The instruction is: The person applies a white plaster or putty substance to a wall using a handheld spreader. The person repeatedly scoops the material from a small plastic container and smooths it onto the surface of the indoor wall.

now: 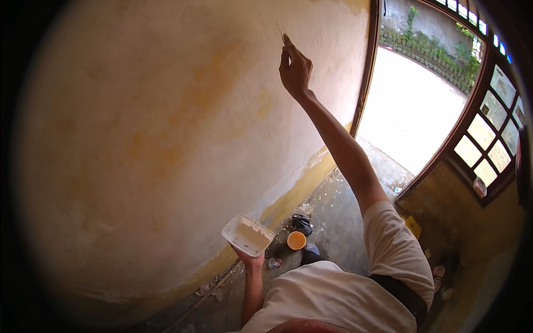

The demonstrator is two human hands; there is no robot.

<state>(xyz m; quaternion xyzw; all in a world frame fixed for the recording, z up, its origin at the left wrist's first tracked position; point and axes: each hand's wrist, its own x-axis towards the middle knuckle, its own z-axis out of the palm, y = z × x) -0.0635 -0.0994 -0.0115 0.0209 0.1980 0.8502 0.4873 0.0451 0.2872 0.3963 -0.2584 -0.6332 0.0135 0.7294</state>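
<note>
1. Scraper blade (280, 29): a thin, pale sliver that pokes up and slightly left out of the right hand (295, 69), its tip laid against the wall (166, 139) high up, near the brown door frame (367, 83). It is too small and pale to say for sure what kind of tool it is.
2. Grip on it: the fingers of the right hand are closed around the lower end, with the forefinger stretched along the tool toward its tip.
3. Long axis: the tool runs nearly upright, in line with the raised forearm, so the working end lies above and just left of the knuckles.
4. White tub (248, 235): a shallow rectangular container with pale paste in it, held low down, well apart from the blade and below it to the left.
5. Left hand (252, 258): it cups the tub from underneath, fingers closed on its base, and holds it roughly level near the foot of the wall.
6. Which hand is nearer: the right hand alone is at the wall's upper patch.
7. Nearby on the floor (333, 211): an orange lid (296, 240) and a dark sandal (302, 223) lie just right of the tub.
</note>
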